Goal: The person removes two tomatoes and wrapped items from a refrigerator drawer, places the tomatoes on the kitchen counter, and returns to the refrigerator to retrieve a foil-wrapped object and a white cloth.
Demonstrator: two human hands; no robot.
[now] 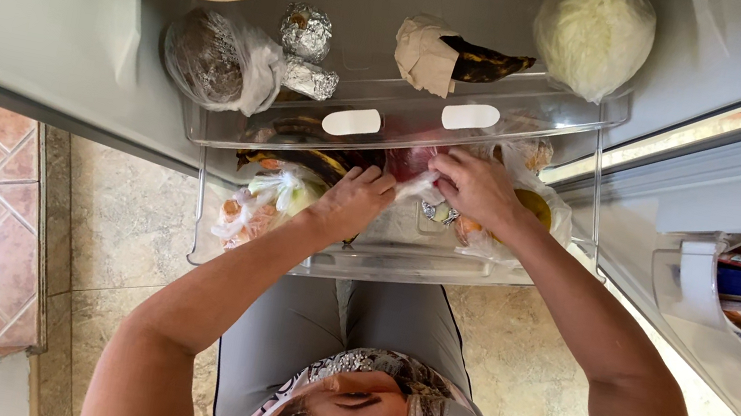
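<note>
Both hands are down in the pulled-out clear fridge drawer [381,263]. The left hand [354,197] rests, fingers curled, against a bag of vegetables [264,205], and I can't tell if it's actually gripping. The right hand [475,188] pinches a thin plastic bag [415,185] that sits right between the two hands, nearer the right. Blackened bananas [303,161] lie crosswise just beyond the left hand. A cabbage [594,36] and foil packets [305,49] sit on the glass shelf above, well clear.

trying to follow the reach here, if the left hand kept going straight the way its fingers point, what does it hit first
Most likely the dark overripe banana lying in the clear plastic fridge drawer, just ahead of the left hand. Depth is hard to judge, so the hand may already touch it.
</note>
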